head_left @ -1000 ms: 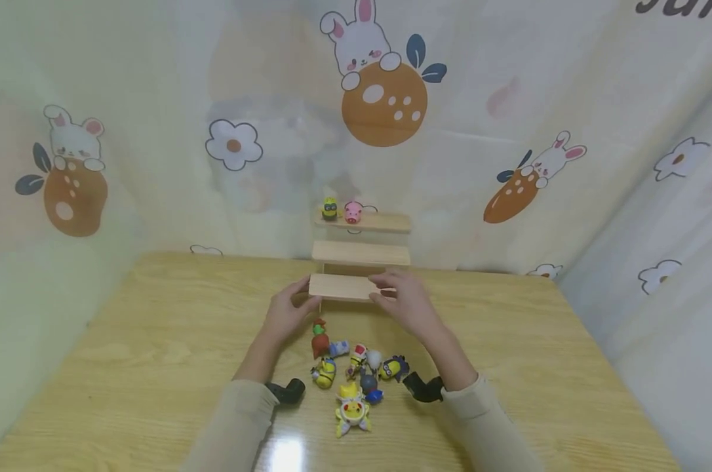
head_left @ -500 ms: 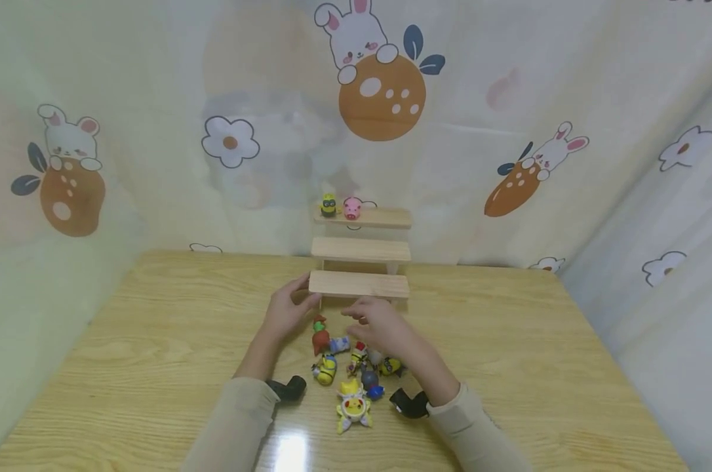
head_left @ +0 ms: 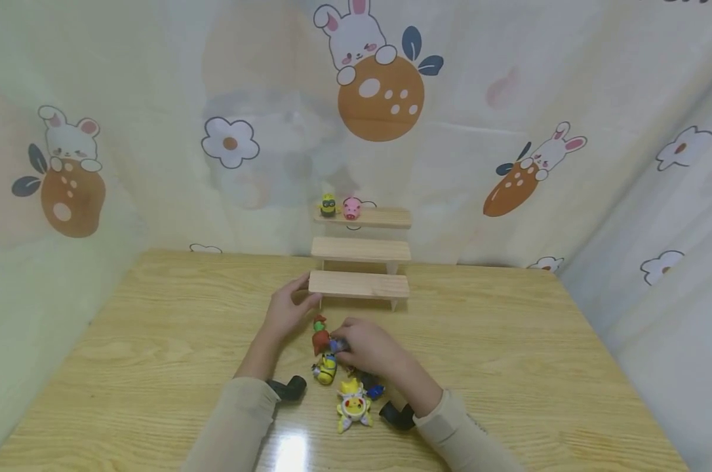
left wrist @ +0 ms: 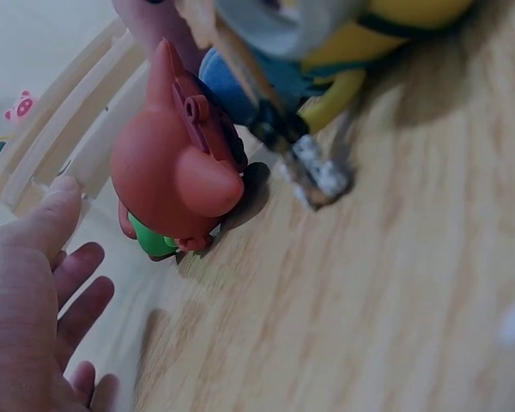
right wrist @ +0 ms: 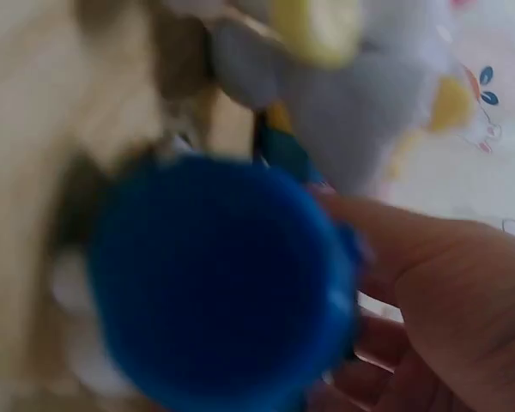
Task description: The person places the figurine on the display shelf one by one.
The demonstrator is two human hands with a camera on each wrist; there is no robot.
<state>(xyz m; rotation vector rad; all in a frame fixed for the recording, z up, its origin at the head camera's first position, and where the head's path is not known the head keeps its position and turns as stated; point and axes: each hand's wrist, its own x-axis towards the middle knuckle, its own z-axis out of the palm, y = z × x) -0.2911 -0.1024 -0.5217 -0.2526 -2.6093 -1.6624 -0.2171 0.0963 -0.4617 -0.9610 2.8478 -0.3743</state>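
My left hand touches the left end of the lowest step of a three-tier wooden display stand, its fingers loosely spread in the left wrist view. My right hand is down among the toy figures, thumb and fingertips around a small blue-and-white toy figure. Just left of it lies a red toy figure with a green part. A yellow-and-blue minion figure lies nearer, beside the right thumb. The right hand hides other figures; a blue rounded hollow thing fills much of the right wrist view.
On the top step stand a minion figure and a pink pig figure. A yellow star-shaped figure lies nearest me, with a dark blue piece beside it. A patterned curtain hangs behind the wooden table.
My right hand has left the right end of the lowest step and come down and left to the blue-and-white toy figure. The left hand stays at the stand.
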